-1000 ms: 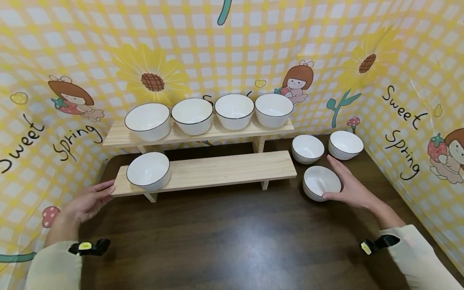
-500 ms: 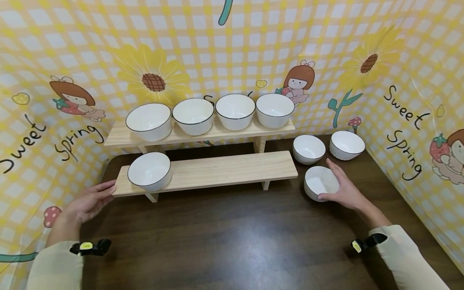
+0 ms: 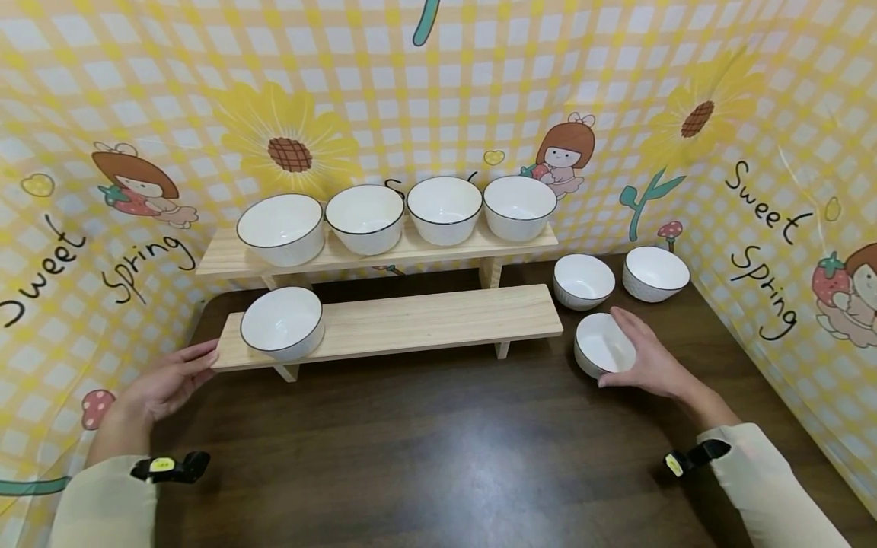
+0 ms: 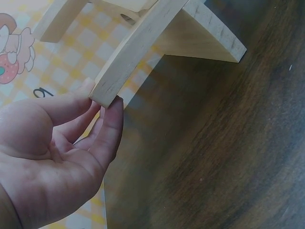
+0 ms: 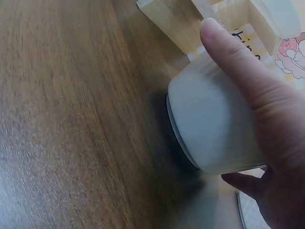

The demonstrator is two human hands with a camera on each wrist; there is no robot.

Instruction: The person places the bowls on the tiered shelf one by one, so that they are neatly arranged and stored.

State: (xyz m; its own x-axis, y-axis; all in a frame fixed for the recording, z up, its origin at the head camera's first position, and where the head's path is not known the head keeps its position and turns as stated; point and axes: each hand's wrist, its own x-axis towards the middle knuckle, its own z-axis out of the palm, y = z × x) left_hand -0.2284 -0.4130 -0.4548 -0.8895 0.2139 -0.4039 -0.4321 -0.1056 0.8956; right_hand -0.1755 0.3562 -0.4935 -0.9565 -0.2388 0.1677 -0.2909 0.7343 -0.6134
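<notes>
At the left end of the wooden two-tier shelf (image 3: 438,320), my left hand (image 3: 171,380) pinches the corner of the lower board (image 4: 136,55) between thumb and fingers. On the right, my right hand (image 3: 651,358) grips a small white bowl (image 3: 603,346) with a dark rim, thumb on the near side and fingers on the far side. The right wrist view shows the thumb lying along the wall of this bowl (image 5: 212,114), close over the table. One white bowl (image 3: 281,323) sits on the left part of the lower board. A row of several white bowls (image 3: 363,221) fills the upper board (image 3: 222,251).
Behind the right hand, two more white bowls stand on the dark wooden table (image 3: 411,457): a ribbed bowl (image 3: 582,285) and a textured bowl (image 3: 655,278). A yellow checked cloth (image 3: 425,99) with printed figures walls in the back and both sides.
My right hand has moved slightly left and its fingers have closed in around the small bowl. My left hand stays on the board's corner, and the bowls keep their places.
</notes>
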